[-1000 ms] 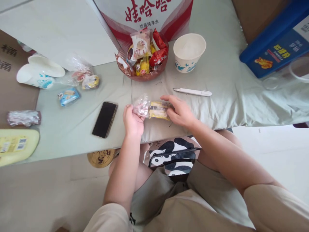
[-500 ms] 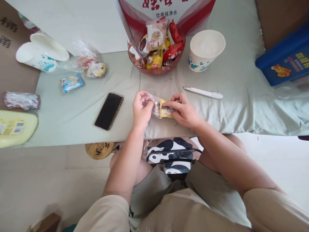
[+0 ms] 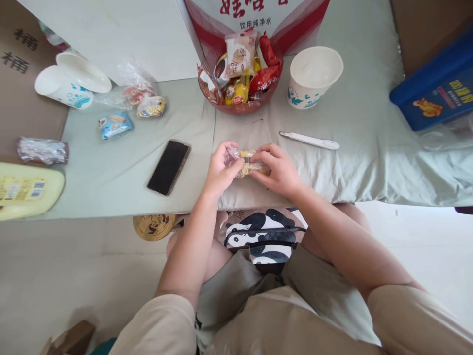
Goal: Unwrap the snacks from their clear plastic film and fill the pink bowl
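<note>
Near the table's front edge, both hands meet over a small yellow snack packet [image 3: 246, 154] in crinkled clear plastic film [image 3: 231, 153]. My left hand [image 3: 221, 170] grips the film and the packet's left end, its thumb across the top. My right hand [image 3: 277, 168] is closed on the packet's right end with bent fingers. The fingers hide much of the packet. A white utility knife [image 3: 310, 140] lies on the cloth beyond my right hand. To the left of my left hand rests a black phone [image 3: 169, 167].
A red bowl [image 3: 236, 107] of packaged snacks stands at the back beside a paper cup [image 3: 314, 76]. Leftward lie a blue snack packet [image 3: 115, 125], plastic-wrapped snacks [image 3: 151, 106], tipped paper cups [image 3: 66, 91], a film roll [image 3: 42, 150] and a yellow bottle [image 3: 29, 190]. A blue container [image 3: 436, 88] stands right.
My left hand has moved in over the packet, its thumb now on top. My right fingers have shifted along the packet, covering more of it. The view has moved slightly.
</note>
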The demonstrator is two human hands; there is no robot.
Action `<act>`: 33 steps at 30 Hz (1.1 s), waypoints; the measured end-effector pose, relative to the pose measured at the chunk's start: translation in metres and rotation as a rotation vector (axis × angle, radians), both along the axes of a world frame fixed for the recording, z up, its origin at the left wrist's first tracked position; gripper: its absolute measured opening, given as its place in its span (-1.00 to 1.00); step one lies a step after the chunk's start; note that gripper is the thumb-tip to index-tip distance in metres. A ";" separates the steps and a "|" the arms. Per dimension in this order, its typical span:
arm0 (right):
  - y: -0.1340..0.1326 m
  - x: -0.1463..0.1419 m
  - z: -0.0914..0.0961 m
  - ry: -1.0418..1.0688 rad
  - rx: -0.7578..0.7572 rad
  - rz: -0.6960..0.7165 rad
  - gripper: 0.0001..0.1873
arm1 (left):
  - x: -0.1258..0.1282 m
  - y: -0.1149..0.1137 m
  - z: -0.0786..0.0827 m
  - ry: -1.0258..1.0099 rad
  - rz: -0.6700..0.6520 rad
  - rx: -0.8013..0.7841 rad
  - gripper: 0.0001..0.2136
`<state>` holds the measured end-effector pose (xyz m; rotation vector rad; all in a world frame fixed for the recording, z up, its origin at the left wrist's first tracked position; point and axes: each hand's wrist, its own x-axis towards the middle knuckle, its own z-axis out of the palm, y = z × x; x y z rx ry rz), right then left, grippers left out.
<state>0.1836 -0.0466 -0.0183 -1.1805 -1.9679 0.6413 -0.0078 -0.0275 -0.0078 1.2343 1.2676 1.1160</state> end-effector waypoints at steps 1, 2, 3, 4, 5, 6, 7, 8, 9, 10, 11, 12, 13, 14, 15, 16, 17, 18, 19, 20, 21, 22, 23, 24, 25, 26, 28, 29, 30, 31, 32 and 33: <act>0.001 -0.001 -0.002 0.033 -0.017 -0.004 -0.78 | 0.000 -0.001 0.000 0.010 0.000 0.002 -0.71; 0.003 -0.002 -0.003 0.071 -0.035 -0.002 -0.80 | 0.000 -0.001 0.000 0.016 0.020 -0.001 -0.71; 0.004 -0.002 -0.004 0.108 -0.054 0.002 -0.81 | 0.000 0.000 0.000 0.020 0.054 -0.009 -0.71; 0.006 -0.002 -0.004 0.142 -0.073 0.002 -0.81 | -0.001 0.001 0.000 0.020 0.093 -0.020 -0.72; 0.007 -0.001 -0.003 0.170 -0.088 -0.003 -0.80 | -0.002 0.003 0.000 0.020 0.131 -0.030 -0.72; 0.008 0.000 -0.002 0.193 -0.097 -0.014 -0.80 | -0.003 0.004 0.000 0.019 0.163 -0.037 -0.73; 0.009 0.002 -0.001 0.210 -0.103 -0.032 -0.79 | -0.004 0.006 0.000 0.019 0.187 -0.040 -0.73; 0.010 0.004 0.000 0.219 -0.106 -0.061 -0.78 | -0.006 0.008 0.000 0.019 0.205 -0.036 -0.73; 0.011 0.007 0.001 0.221 -0.109 -0.101 -0.77 | -0.008 0.009 -0.001 0.021 0.220 -0.026 -0.74; 0.012 0.010 0.002 0.215 -0.112 -0.151 -0.76 | -0.010 0.010 -0.002 0.028 0.233 -0.010 -0.74; 0.013 0.014 0.002 0.202 -0.118 -0.207 -0.75 | -0.013 0.012 -0.002 0.040 0.247 0.008 -0.75; 0.014 0.018 0.001 0.187 -0.127 -0.263 -0.75 | -0.016 0.013 -0.004 0.061 0.259 0.026 -0.77; 0.015 0.022 0.000 0.176 -0.135 -0.315 -0.75 | -0.019 0.014 -0.005 0.094 0.272 0.045 -0.78; 0.016 0.027 -0.001 0.168 -0.142 -0.360 -0.75 | -0.022 0.015 -0.006 0.140 0.283 0.066 -0.79; 0.016 0.031 -0.003 0.161 -0.147 -0.395 -0.75 | -0.025 0.016 -0.008 0.197 0.293 0.089 -0.80; 0.016 0.035 -0.004 0.150 -0.148 -0.420 -0.75 | -0.029 0.016 -0.009 0.261 0.301 0.113 -0.80; 0.016 0.038 -0.004 0.129 -0.145 -0.438 -0.74 | -0.032 0.017 -0.011 0.327 0.306 0.133 -0.80; 0.016 0.041 -0.004 0.092 -0.132 -0.451 -0.71 | -0.036 0.017 -0.012 0.389 0.306 0.146 -0.78; 0.015 0.043 -0.003 0.038 -0.108 -0.462 -0.67 | -0.039 0.017 -0.014 0.446 0.303 0.154 -0.76; 0.014 0.044 -0.002 -0.029 -0.071 -0.472 -0.61 | -0.041 0.017 -0.015 0.498 0.302 0.160 -0.72; 0.013 0.045 0.000 -0.101 -0.025 -0.484 -0.57 | -0.043 0.016 -0.015 0.546 0.303 0.173 -0.68; 0.011 0.044 0.001 -0.171 0.025 -0.495 -0.53 | -0.044 0.015 -0.015 0.589 0.302 0.198 -0.65; 0.010 0.043 0.003 -0.231 0.071 -0.500 -0.50 | -0.044 0.014 -0.014 0.625 0.292 0.237 -0.63; 0.008 0.042 0.005 -0.280 0.107 -0.491 -0.49 | -0.043 0.012 -0.013 0.654 0.267 0.283 -0.63; 0.007 0.040 0.007 -0.316 0.129 -0.466 -0.50 | -0.041 0.010 -0.011 0.680 0.225 0.330 -0.66; 0.005 0.038 0.008 -0.341 0.137 -0.424 -0.50 | -0.040 0.008 -0.009 0.703 0.165 0.364 -0.70; 0.003 0.035 0.010 -0.365 0.123 -0.324 -0.55 | -0.035 0.005 -0.007 0.749 0.022 0.385 -0.75; 0.002 0.035 0.010 -0.369 0.111 -0.289 -0.59 | -0.033 0.003 -0.006 0.769 -0.042 0.375 -0.75; 0.002 0.034 0.010 -0.371 0.102 -0.273 -0.65 | -0.032 0.002 -0.005 0.781 -0.094 0.361 -0.75; 0.001 0.035 0.010 -0.369 0.099 -0.277 -0.71 | -0.031 0.002 -0.005 0.783 -0.133 0.349 -0.79; 0.001 0.035 0.010 -0.365 0.102 -0.292 -0.77 | -0.030 0.001 -0.005 0.775 -0.158 0.345 -0.84; 0.001 0.036 0.010 -0.359 0.110 -0.310 -0.80 | -0.030 0.002 -0.004 0.759 -0.171 0.351 -0.91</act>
